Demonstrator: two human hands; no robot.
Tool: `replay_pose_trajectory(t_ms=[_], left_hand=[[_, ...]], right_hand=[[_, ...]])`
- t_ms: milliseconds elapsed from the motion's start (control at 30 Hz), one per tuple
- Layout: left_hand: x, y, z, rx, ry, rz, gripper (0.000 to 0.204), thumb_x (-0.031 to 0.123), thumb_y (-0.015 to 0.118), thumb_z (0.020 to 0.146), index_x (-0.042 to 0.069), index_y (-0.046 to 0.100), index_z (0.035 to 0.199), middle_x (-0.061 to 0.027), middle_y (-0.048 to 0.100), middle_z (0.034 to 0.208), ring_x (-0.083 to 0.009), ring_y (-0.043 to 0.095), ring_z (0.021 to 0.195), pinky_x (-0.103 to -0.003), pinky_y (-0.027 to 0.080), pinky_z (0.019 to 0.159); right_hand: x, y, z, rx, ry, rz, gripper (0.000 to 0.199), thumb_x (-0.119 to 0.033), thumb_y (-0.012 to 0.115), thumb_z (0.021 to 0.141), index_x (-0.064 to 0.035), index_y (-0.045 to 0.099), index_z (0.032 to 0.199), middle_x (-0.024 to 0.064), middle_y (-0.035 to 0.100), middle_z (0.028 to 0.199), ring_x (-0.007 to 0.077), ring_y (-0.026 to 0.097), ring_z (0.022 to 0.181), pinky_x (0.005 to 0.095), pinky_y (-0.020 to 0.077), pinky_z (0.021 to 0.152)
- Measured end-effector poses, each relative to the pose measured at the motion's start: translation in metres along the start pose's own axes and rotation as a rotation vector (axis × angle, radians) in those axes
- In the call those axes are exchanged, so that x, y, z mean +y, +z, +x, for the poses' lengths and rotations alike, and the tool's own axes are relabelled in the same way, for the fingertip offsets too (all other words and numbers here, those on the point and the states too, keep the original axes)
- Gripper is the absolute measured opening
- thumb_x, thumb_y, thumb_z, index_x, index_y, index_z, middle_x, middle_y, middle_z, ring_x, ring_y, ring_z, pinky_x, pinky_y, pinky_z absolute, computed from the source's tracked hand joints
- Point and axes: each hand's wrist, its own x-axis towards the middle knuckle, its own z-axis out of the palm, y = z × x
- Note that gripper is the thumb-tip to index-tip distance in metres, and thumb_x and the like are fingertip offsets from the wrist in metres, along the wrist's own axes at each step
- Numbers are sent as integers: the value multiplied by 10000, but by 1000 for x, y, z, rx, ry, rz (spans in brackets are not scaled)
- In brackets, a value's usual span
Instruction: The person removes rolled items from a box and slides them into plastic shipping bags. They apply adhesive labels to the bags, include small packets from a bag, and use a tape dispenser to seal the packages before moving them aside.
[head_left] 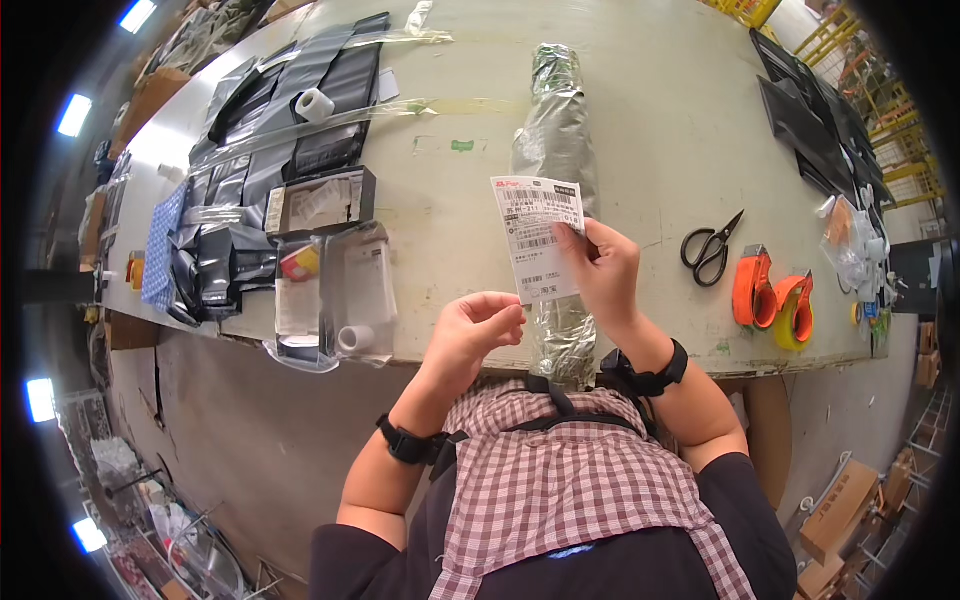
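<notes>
A white printed shipping label is pinched at its right edge by my right hand, fingers closed on it. Close to the label's lower left corner is my left hand, its thumb and fingertips pressed together; whether it grips that corner or something small cannot be made out. Beneath the label, a long package wrapped in grey-green film and clear tape lies lengthwise on the table, reaching toward my waist. My hands and the label cover part of its middle.
Black-handled scissors and two tape dispensers, one orange and one orange-yellow, lie at right. Black plastic bags are stacked at left, with a box of slips and a clear bin. More black bags lie far right.
</notes>
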Motion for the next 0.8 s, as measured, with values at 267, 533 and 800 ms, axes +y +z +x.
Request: replay_pose_trajectory(t_ms=[267,533,800], left_hand=[[-2,6,-1,-20,42,-47,155,121,658,823,-4,616,903,-56,632,799,-103,585,679,-237,482,657],[-7,7,-3,-102,118,-63,104,98,657,815,47,566,823,-10,562,709,-86,504,638,-217,409,608],[-12,9,-3,-63,162,-102,125,96,654,817,85,532,790,24,518,700,-61,437,603,-209,338,549]], right_hand=[[-2,0,0,32,-50,28,184,-168,619,866,10,655,837,-61,474,560,3,348,506,194,273,421],[3,1,-6,-193,93,-30,150,-123,640,820,13,655,881,27,564,732,64,450,580,229,378,509],[-29,-16,-31,-517,26,104,179,-152,648,819,20,635,866,109,646,802,184,621,682,284,496,630]])
